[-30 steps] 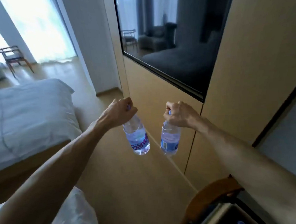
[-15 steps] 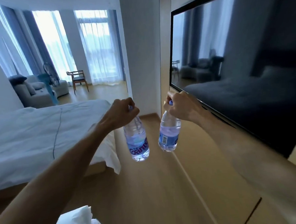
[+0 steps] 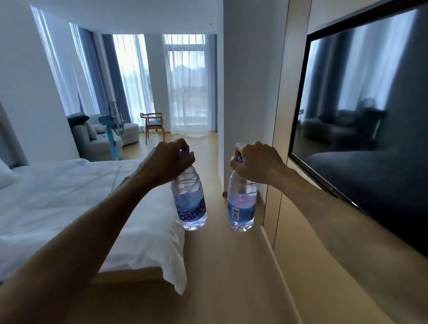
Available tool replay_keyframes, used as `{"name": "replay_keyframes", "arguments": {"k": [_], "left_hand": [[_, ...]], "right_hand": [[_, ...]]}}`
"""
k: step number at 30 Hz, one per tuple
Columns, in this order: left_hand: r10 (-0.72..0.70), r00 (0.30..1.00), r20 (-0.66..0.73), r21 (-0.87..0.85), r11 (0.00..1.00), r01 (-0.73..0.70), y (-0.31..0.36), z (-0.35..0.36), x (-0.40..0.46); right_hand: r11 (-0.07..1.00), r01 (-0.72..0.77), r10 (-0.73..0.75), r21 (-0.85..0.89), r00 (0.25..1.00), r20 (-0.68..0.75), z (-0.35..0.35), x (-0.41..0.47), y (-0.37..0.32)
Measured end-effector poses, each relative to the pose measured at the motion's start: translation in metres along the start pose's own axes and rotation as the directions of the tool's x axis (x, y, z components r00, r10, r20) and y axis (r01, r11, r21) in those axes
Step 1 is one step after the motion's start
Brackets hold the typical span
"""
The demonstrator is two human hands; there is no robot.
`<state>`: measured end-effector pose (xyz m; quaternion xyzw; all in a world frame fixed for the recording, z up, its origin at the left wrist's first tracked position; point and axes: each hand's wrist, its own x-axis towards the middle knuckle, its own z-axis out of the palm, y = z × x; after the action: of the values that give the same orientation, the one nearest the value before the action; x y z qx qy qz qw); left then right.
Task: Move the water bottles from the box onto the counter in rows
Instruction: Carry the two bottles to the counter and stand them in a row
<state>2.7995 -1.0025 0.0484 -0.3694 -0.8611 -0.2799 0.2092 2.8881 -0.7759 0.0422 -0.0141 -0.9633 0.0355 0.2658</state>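
Observation:
My left hand (image 3: 169, 161) grips the cap end of a clear water bottle with a blue label (image 3: 190, 205), which hangs down from it in the air. My right hand (image 3: 257, 163) grips the cap end of a second clear water bottle (image 3: 242, 207) the same way. The two bottles hang side by side, a small gap apart, above the wooden floor (image 3: 228, 272). Neither the box nor the counter is in view.
A bed with white sheets (image 3: 61, 207) fills the left. A dark wall-mounted screen (image 3: 370, 133) on a wooden panel wall runs along the right. Far ahead stand a grey sofa (image 3: 100, 135), a wooden chair (image 3: 154, 124) and curtained windows.
The view has swung up and to the left, from the wall panel and a box corner to the open room. Both hands still hold their bottles, now a little further apart.

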Motion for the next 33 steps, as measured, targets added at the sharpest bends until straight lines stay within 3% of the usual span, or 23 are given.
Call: {"name": "replay_keyframes", "arguments": {"k": [8,22,33], "left_hand": [[-0.024,1.0,-0.012,-0.001,1.0,0.024,-0.085,0.038,0.098],[0.093,0.995,-0.046,-0.027,0.995,-0.094,-0.253,0.1,0.302],[0.074,0.995,-0.068,-0.025,0.997,-0.075,-0.37,0.18,0.455]], "right_hand": [[0.999,0.034,-0.034,0.04,0.999,-0.006,0.061,0.123,0.023],[1.0,-0.01,0.01,0.011,1.0,-0.003,0.179,0.354,0.058],[0.999,-0.022,0.023,0.033,0.999,-0.03,0.292,0.516,0.127]]}}
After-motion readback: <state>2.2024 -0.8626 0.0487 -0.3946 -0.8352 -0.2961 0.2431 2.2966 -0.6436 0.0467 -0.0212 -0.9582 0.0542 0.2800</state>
